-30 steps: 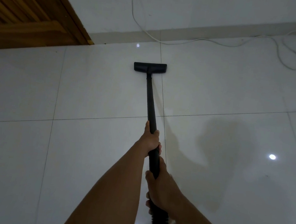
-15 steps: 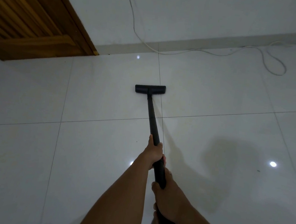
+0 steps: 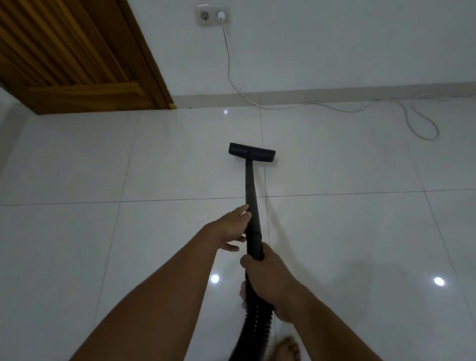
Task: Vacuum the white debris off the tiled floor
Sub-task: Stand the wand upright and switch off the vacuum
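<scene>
Vacuuming stance, head view. Black flat floor nozzle rests at 12 o'clock on the glossy white tiled floor, across a grout line. Right hand grips the black rigid wand just above the ribbed hose. Left hand touches the wand, fingers nearly straight. Brown slatted wooden door stands at 10 o'clock.

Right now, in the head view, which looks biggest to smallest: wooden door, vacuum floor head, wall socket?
1. wooden door, by far.
2-3. floor head and wall socket look nearly alike; the socket sits farther away, so unranked.
</scene>
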A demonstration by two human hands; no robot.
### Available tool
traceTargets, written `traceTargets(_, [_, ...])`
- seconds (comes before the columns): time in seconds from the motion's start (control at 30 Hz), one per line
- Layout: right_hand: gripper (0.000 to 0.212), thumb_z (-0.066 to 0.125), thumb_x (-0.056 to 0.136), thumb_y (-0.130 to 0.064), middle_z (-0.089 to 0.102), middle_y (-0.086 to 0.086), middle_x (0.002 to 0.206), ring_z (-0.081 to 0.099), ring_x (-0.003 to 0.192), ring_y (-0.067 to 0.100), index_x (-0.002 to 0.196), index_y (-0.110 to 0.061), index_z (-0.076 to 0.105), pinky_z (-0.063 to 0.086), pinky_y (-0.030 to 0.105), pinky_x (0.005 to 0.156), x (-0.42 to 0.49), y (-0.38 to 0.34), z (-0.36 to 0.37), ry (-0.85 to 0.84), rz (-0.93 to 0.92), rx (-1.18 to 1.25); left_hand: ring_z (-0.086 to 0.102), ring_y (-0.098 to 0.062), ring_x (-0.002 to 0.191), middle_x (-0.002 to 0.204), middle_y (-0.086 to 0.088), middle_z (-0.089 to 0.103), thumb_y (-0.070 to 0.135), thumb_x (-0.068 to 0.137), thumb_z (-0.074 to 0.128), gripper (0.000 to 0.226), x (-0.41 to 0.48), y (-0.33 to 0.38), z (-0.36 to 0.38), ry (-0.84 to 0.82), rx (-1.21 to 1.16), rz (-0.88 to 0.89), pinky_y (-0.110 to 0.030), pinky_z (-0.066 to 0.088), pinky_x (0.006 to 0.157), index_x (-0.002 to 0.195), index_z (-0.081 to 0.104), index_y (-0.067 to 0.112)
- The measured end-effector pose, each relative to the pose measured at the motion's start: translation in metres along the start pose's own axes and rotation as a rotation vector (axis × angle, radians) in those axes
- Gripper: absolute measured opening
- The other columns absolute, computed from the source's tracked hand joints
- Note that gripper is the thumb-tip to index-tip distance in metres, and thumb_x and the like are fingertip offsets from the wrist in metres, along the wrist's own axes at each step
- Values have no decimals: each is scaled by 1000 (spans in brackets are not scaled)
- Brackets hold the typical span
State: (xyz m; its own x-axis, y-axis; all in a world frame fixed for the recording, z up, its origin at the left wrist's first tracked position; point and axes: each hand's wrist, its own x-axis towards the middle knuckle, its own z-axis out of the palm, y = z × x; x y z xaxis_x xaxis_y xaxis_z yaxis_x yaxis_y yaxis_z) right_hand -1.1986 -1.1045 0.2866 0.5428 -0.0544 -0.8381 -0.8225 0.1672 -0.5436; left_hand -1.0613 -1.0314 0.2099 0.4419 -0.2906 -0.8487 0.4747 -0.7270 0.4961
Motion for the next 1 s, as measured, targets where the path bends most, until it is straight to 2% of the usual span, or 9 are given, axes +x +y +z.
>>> traceTargets(0.23, [50, 54, 104, -17, 61, 16, 93, 63, 63, 20, 150, -16, 35, 58, 35, 58, -47, -30, 52, -33, -52, 28, 55, -25, 124, 128, -2, 59, 43, 112, 31, 51, -90, -37, -54, 60, -41, 87, -40, 47, 98, 161, 25, 35])
traceTargets(0.33, [68, 56, 100, -25, 61, 16, 121, 68, 86, 27, 160, -29, 24, 63, 47, 84, -60, -45, 83, -16, -88, -58, 54, -25, 126, 132, -3, 59, 50, 109, 35, 55, -136, -65, -83, 53, -48, 72, -43, 45, 103, 161, 27, 33])
traceTargets(0.4, [50, 55, 98, -25, 62, 13, 114, 66, 95, 29, 146, -23, 43, 58, 55, 96, -67, -57, 105, -19, -93, -87, 53, -25, 127, 138, -4, 60, 57, 107, 35, 60, -167, -88, -101, 46, -40, 56, -44, 44, 103, 160, 30, 30])
traceTargets(0.5, [10, 54, 97, -22, 61, 12, 94, 65, 85, 27, 100, -12, 53, 61, 47, 88, -86, -79, 143, -19, -113, -90, 54, -25, 128, 136, -3, 61, 69, 102, 31, 69, -212, -133, -130, 18, -42, 66, -45, 44, 105, 159, 32, 31])
traceTargets(0.63, [22, 54, 99, -32, 66, 9, 73, 68, 57, 21, 93, -11, 58, 63, 42, 71, -104, -93, 199, 0, -169, -71, 59, -17, 124, 132, 4, 65, 90, 86, 18, 84, -278, -213, -170, -20, -143, 135, -45, 44, 105, 146, 51, 41])
traceTargets(0.73, [36, 37, 103, -38, 66, 5, 61, 68, 55, 17, 96, -10, 59, 61, 51, 93, -114, -97, 244, -1, -241, -98, 57, -1, 123, 126, 19, 67, 97, 76, 22, 84, -325, -272, -193, -6, -157, 263, -38, 41, 105, 135, 56, 50])
traceTargets(0.8, [35, 27, 103, -31, 64, -1, 55, 68, 52, 13, 95, -12, 54, 55, 54, 101, -124, -95, 273, -14, -280, -48, 57, 7, 118, 125, 22, 65, 94, 70, 40, 77, -349, -307, -200, 7, -100, 328, -31, 42, 102, 130, 56, 49])
traceTargets(0.93, [45, 32, 99, -5, 70, 2, 110, 76, 101, 18, 138, -7, 53, 54, 52, 102, -134, -81, 320, -124, -351, -179, 66, -12, 112, 119, 6, 69, 79, 63, 78, 81, -357, -361, -207, 183, -26, 349, -32, 55, 98, 132, 58, 40])
traceTargets(1.0, [44, 55, 100, -5, 66, -1, 119, 69, 115, 21, 143, -15, 50, 58, 44, 94, -142, -73, 338, -145, -391, -444, 68, -18, 106, 113, -3, 70, 60, 77, 81, 51, -359, -375, -209, 302, -56, 372, -20, 56, 85, 118, 61, 36])
